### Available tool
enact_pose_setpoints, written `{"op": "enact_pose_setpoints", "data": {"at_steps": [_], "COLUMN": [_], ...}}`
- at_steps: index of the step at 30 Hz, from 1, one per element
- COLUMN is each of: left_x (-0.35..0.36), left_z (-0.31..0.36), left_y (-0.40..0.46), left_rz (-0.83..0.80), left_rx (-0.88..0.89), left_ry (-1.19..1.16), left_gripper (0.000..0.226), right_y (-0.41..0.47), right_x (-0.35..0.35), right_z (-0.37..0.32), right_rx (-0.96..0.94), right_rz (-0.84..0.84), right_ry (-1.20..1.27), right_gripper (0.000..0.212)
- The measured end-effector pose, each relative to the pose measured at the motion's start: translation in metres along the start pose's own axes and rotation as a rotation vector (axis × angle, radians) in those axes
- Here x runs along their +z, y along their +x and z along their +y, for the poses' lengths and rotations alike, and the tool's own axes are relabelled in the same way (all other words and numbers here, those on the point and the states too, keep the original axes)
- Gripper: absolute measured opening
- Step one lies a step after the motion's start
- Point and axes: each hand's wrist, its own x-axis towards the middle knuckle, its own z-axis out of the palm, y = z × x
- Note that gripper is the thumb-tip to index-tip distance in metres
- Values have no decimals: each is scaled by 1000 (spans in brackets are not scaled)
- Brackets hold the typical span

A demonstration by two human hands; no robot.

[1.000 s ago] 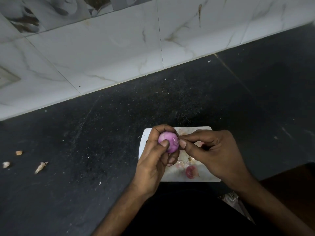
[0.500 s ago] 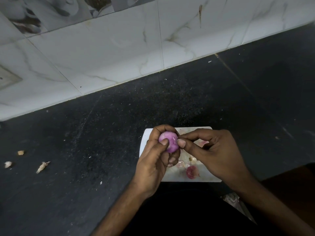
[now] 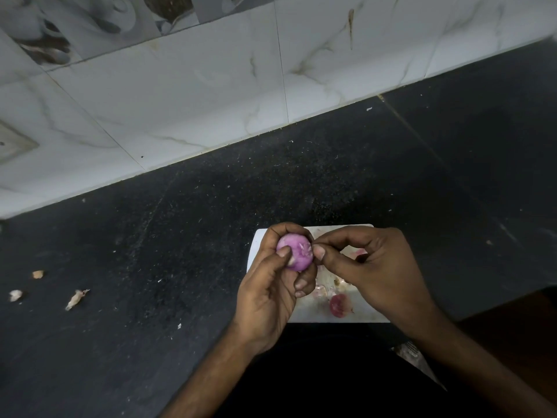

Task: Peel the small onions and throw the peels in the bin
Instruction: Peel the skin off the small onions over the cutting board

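Observation:
A small pink-purple onion (image 3: 297,251) sits in my left hand (image 3: 271,291), held by thumb and fingers just above a white cutting board (image 3: 313,312). My right hand (image 3: 370,267) pinches at the onion's right side with thumb and forefinger, on a bit of skin too small to make out clearly. On the board lie a reddish onion piece (image 3: 339,305) and some pale peel scraps (image 3: 321,291). No bin is in view.
The board rests at the front edge of a dark stone counter (image 3: 211,236). A marbled tile wall (image 3: 211,86) runs behind it. Three pale scraps (image 3: 77,298) lie on the counter at far left. A packet corner (image 3: 413,354) shows below the counter's edge.
Both hands stay in place over the board. My right fingertips have shifted slightly along the onion's right side; the onion has turned a little in my left hand.

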Motion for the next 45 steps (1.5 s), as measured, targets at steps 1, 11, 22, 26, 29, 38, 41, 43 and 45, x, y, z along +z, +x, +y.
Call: {"op": "enact_pose_setpoints", "data": {"at_steps": [1,11,22,26,29,38,41,43,45], "left_x": [1,4,4,3,2,1,1,-4,-8], "left_z": [0,0,1,2,1,-4,-6,-8,-8], "left_y": [0,4,3,1,1,0,2,3,4], "left_rz": [4,54,57,16,7,21,29,50,68], "left_rx": [-2,-34,5,-5,-14,-54,-96,-108,-115], "left_ry": [-2,-111,156,234,223,109,-64,-145,-189], "left_gripper": [24,25,30,26,25,25,28,31,33], "right_y": [0,-1,0,-2,-2,-2,1,2,2], "right_x": [1,6,-5,-9,-9,-5,-5,-9,-12], "right_z": [0,7,6,6,4,13,10,8,7], "right_rx": [6,-26,-17,-23,-37,-129,-162,-144,-116], "right_rz": [9,41,-41,-76,-74,49,125,168,159], "right_ry": [-14,-127,-30,16,4,-253,-368,-364,-399], "right_gripper": [10,12,16,10,14,9,5,4,6]}}
